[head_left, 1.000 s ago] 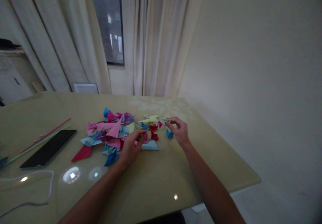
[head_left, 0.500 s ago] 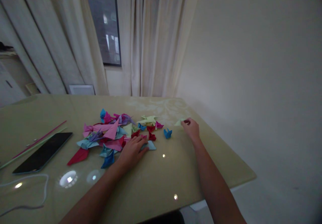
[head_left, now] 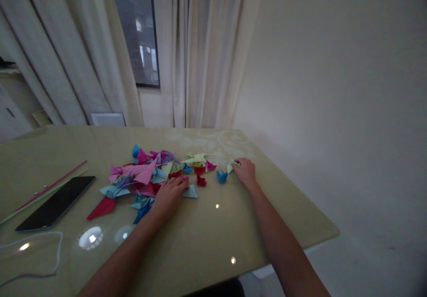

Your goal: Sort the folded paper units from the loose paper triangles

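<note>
Folded paper pieces, origami-like, lie in a mixed heap (head_left: 143, 174) of pink, red, purple, blue and pale green. My left hand (head_left: 170, 192) rests palm down on the heap's right side, fingers stretched out over the papers. From beneath its thumb side sticks a light blue folded paper (head_left: 190, 192). Over to the right, my right hand (head_left: 245, 170) pinches a pale green folded paper (head_left: 230, 166) at the tabletop, its fingers partly covering it. A small blue folded paper (head_left: 221, 176) stands just left of that. Small red, magenta and pale green pieces (head_left: 196, 158) lie between the hands.
A black phone or tablet (head_left: 55, 203) lies at the left, beside thin pink and green sticks (head_left: 50, 185). A white cable (head_left: 60, 252) loops at the near left. The glossy table (head_left: 213, 243) meets a wall (head_left: 333, 110) on the right; curtains (head_left: 213, 56) hang behind.
My right hand has moved left with the pale green paper, closer to the small blue piece. My left hand has slid left over the heap, and the light blue paper has shifted left too.
</note>
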`<state>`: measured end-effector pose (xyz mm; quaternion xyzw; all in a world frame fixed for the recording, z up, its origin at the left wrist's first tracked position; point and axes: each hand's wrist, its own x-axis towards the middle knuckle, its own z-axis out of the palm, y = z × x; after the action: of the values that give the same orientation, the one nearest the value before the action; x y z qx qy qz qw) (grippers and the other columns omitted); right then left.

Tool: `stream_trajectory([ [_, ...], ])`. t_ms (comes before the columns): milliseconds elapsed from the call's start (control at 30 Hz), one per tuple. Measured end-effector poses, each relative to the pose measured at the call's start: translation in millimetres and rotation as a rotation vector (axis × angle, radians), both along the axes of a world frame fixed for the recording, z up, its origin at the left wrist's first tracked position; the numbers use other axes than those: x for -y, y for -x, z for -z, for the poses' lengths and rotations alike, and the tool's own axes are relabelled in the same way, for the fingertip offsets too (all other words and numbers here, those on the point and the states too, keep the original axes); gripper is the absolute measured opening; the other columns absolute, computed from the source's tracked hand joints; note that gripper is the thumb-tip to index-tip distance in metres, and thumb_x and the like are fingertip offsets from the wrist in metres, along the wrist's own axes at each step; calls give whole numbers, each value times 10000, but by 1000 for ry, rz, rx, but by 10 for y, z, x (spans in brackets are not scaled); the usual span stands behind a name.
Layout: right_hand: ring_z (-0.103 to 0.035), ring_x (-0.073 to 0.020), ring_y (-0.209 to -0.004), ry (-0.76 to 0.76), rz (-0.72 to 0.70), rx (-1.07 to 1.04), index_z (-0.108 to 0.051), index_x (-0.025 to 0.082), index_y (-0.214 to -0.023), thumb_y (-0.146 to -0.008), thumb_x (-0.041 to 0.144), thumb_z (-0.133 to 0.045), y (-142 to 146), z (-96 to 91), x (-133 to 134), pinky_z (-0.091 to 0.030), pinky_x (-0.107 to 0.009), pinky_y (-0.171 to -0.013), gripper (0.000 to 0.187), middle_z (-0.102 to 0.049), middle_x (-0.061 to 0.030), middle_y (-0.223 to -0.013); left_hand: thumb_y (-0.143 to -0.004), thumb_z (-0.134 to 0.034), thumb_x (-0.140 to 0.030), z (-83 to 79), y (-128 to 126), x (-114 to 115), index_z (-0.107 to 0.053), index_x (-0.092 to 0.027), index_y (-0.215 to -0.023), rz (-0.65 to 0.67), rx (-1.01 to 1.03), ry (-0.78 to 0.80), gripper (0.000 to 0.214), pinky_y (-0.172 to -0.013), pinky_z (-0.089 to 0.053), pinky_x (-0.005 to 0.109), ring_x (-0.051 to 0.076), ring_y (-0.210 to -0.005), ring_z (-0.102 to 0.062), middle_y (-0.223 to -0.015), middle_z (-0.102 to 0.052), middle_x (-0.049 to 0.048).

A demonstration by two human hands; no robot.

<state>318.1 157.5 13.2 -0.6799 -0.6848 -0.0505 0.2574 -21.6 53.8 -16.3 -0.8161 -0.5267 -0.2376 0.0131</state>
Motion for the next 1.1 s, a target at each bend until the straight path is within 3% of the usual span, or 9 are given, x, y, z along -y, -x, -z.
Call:
stream_trajectory([
  [167, -634, -274, -1100, -85, -9, -46, -770, 180, -1116, -975, 298, -602, 140, -121, 72, -409, -366, -941, 250, -747, -123, -1153, -942, -495, -92, -56, 65, -16, -765, -239, -1119, -50, -59, -90, 354, -927, -497, 438, 304, -1073, -674, -1138, -758, 111],
  [333, -592, -277, -1192, -91, -320, 35, -723, 241, -1266, -1021, 365, -606, 597, -170, 223, -345, -414, -1037, 299, -729, -106, -1247, -1027, -503, -237, -27, -332, 18, -617, -237, -1418, 102, 31, -174, 407, -1094, -461, 477, 298, -1298, -583, -1444, -651, 120],
  [433, -565, -292, -1247, -4, -396, 120, -692, 294, -1330, -1037, 399, -599, 783, -120, 274, -290, -466, -1081, 325, -716, -94, -1307, -1027, -515, -234, 12, -494, 21, -609, -246, -1422, 167, 27, -132, 407, -1121, -448, 501, 294, -1316, -572, -1465, -639, 112],
  [567, -586, -283, -1216, 101, -394, 128, -715, 282, -1277, -1047, 378, -581, 826, -71, 289, -282, -468, -1081, 283, -736, -90, -1275, -1036, -491, -191, 12, -465, 9, -690, -213, -1243, 215, 41, -71, 288, -1060, -493, 479, 275, -1214, -637, -1334, -706, 104],
  [700, -618, -272, -1155, 106, -360, 107, -748, 254, -1155, -1029, 318, -593, 825, -70, 281, -286, -449, -1052, 210, -766, -82, -1193, -1007, -512, -134, -16, -406, 15, -719, -214, -1101, 228, 75, -76, 241, -964, -532, 430, 257, -1060, -675, -1133, -738, 91],
  [867, -641, -252, -1081, 94, -338, 79, -748, 239, -978, -992, 209, -594, 833, -71, 264, -284, -423, -1026, 158, -791, -56, -1070, -982, -521, -94, -48, -389, 40, -712, -209, -1093, 248, 88, -78, 250, -920, -535, 377, 246, -1034, -670, -1100, -728, 90],
  [1100, -635, -233, -1044, 0, -283, -82, -748, 245, -928, -983, 205, -591, 816, -76, 267, -277, -404, -1007, 171, -790, -36, -974, -1022, -550, -236, -75, -351, 49, -740, -244, -1011, 261, 144, -122, 191, -917, -523, 382, 227, -903, -656, -935, -725, 58],
])
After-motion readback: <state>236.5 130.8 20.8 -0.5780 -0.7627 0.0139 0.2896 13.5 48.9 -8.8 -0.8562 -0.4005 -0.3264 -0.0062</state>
